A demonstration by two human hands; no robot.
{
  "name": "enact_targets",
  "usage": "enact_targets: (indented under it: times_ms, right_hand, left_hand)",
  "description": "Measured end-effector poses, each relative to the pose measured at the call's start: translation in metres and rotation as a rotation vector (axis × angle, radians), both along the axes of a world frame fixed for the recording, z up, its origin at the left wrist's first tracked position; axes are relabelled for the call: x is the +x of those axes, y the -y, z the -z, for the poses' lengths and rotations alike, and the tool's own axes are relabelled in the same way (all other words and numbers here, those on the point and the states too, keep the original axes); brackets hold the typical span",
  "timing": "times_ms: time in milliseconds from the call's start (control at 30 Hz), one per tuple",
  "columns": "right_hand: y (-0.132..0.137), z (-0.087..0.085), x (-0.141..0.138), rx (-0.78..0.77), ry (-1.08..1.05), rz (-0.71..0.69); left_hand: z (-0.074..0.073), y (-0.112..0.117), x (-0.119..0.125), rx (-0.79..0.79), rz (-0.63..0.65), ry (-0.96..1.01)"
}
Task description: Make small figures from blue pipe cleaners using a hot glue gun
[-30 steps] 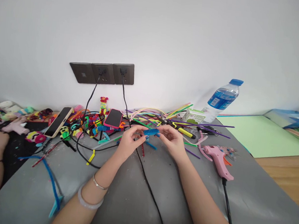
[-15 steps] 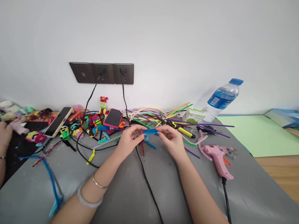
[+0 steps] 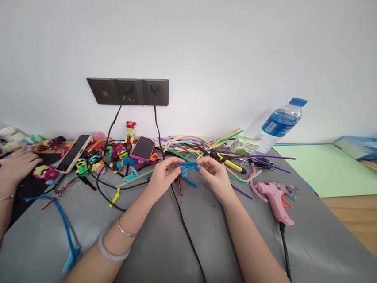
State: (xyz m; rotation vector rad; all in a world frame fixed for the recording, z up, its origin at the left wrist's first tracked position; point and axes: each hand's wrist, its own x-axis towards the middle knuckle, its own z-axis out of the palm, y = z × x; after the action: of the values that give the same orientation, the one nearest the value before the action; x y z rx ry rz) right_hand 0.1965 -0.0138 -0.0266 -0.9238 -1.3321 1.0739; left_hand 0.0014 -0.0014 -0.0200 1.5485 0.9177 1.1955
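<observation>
A short blue pipe cleaner piece (image 3: 189, 165) is held up over the grey table (image 3: 164, 255) between both my hands. My left hand (image 3: 160, 179) pinches its left end, fingers closed. My right hand (image 3: 216, 177) pinches its right end, fingers closed too. A black cable (image 3: 189, 239) runs on the table under my hands. A heap of coloured pipe cleaners (image 3: 191, 148) lies just behind them.
A pink glue gun (image 3: 274, 198) lies to the right, a water bottle (image 3: 278, 125) and a small green box (image 3: 244, 146) behind it. Two phones (image 3: 143, 148) (image 3: 74, 152) lie at the left. Another person's hand (image 3: 17, 166) rests among craft figures. A blue pipe cleaner (image 3: 63, 227) lies near the front left.
My hands have twisted the blue piece slightly and stayed in place. The other person's hand at the left has moved right and further up the table, fingers now spread.
</observation>
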Motion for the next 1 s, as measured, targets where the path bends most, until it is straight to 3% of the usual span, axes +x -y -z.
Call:
enact_targets:
  times_ms: [1000]
  right_hand:
    - [-0.0002,0.0037,-0.0044,0.043,0.005,0.018]
  left_hand:
    - [-0.0040,0.0050,0.0042,0.040,-0.049,-0.047]
